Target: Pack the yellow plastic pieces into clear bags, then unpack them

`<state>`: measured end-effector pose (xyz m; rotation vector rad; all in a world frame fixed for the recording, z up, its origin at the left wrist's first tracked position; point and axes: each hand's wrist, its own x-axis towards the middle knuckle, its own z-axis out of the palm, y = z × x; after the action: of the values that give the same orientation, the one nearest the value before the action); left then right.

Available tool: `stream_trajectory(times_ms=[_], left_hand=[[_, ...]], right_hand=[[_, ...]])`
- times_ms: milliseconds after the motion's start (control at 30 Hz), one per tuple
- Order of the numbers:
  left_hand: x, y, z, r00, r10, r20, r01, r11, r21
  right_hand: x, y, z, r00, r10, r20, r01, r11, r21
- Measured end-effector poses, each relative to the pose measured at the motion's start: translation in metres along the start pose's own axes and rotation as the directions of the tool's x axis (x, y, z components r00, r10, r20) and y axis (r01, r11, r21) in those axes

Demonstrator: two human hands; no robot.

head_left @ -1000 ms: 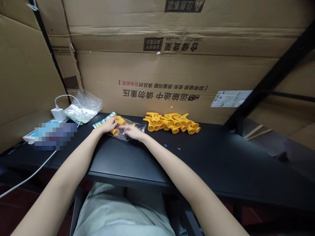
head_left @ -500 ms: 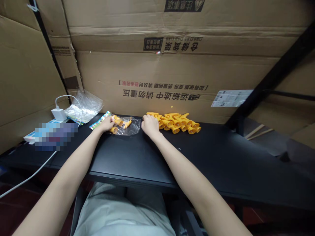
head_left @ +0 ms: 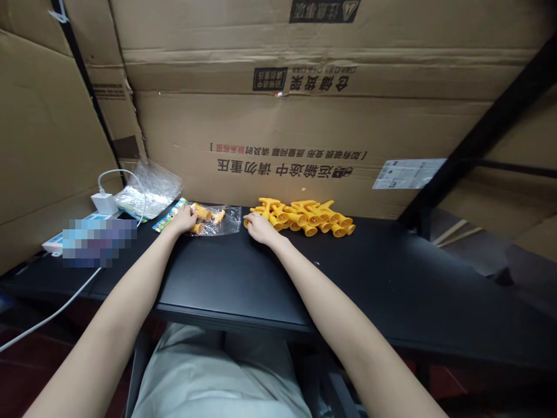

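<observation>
My left hand [head_left: 184, 219] rests on the mouth end of a clear plastic bag [head_left: 221, 219] that has a colourful header card and a few yellow plastic toy pieces inside. It pinches the bag against the black table [head_left: 243, 273]. My right hand [head_left: 260, 227] is curled at the left end of a pile of yellow plastic toy pieces [head_left: 304, 217], with a yellow piece in its fingers. The pile lies against the cardboard wall at the table's back edge.
A heap of empty clear bags [head_left: 150, 188] lies at the back left beside a white charger [head_left: 103, 202] with its cable and a power strip. Large cardboard boxes [head_left: 282, 133] wall in the back and left. A black metal frame [head_left: 474, 139] slants at the right.
My right hand left the bag, reached right to the yellow pile, and has drawn back slightly with a piece. My left hand and the bag slid a little to the left.
</observation>
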<state>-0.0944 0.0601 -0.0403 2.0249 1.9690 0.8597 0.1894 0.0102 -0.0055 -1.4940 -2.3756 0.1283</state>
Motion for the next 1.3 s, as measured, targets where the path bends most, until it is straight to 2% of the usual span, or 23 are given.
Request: stream_trajectory(times_ms=[100, 233, 367, 467, 533, 600, 700, 800, 900, 1067, 1167, 1300], left_hand=[[-0.002, 0.004, -0.001, 1.0, -0.029, -0.01, 0.03, 0.997, 0.071], [-0.004, 0.006, -0.001, 1.0, -0.012, -0.012, 0.013, 0.995, 0.098], [-0.004, 0.005, -0.001, 1.0, -0.016, -0.011, 0.017, 0.996, 0.088], [-0.003, 0.004, 0.0, 1.0, -0.002, -0.024, 0.004, 0.997, 0.077], [-0.003, 0.004, 0.002, 1.0, 0.011, -0.029, -0.009, 0.998, 0.068], [-0.003, 0.006, 0.003, 1.0, 0.023, -0.018, -0.022, 0.998, 0.06], [-0.006, 0.013, 0.002, 1.0, 0.026, 0.016, -0.027, 0.998, 0.054], [-0.012, 0.023, -0.003, 0.995, 0.046, 0.089, -0.051, 0.997, 0.053], [-0.018, 0.031, -0.01, 0.99, 0.069, 0.125, -0.081, 0.992, 0.094], [-0.02, 0.031, -0.017, 0.999, 0.033, 0.038, -0.038, 0.99, 0.136], [-0.016, 0.024, -0.018, 0.999, 0.009, 0.036, -0.009, 1.0, -0.003], [-0.012, 0.017, -0.015, 0.998, 0.025, 0.065, -0.011, 0.979, -0.205]], right_hand=[[0.004, 0.011, 0.007, 1.0, -0.006, -0.029, 0.008, 0.999, 0.053], [0.003, 0.016, 0.012, 0.997, -0.007, -0.076, 0.005, 1.0, -0.026], [0.0, 0.012, 0.01, 0.984, -0.035, -0.173, 0.02, 0.996, -0.085], [0.001, 0.006, 0.005, 0.963, -0.025, -0.268, 0.014, 0.999, -0.044], [0.002, 0.0, 0.0, 0.956, -0.049, -0.29, 0.041, 0.999, -0.034], [0.001, -0.008, -0.005, 0.964, -0.098, -0.247, 0.081, 0.994, -0.076], [-0.003, -0.02, -0.01, 0.985, -0.15, -0.084, 0.133, 0.976, -0.173], [-0.005, -0.029, -0.011, 0.986, -0.155, 0.064, 0.164, 0.97, -0.181], [-0.004, -0.03, -0.01, 0.975, -0.18, 0.133, 0.192, 0.978, -0.085], [0.001, -0.018, -0.013, 0.973, -0.194, 0.123, 0.167, 0.965, 0.203], [0.004, -0.011, -0.012, 0.987, -0.138, 0.088, 0.094, 0.919, 0.384], [0.008, -0.015, 0.002, 0.995, -0.094, 0.04, 0.056, 0.826, 0.561]])
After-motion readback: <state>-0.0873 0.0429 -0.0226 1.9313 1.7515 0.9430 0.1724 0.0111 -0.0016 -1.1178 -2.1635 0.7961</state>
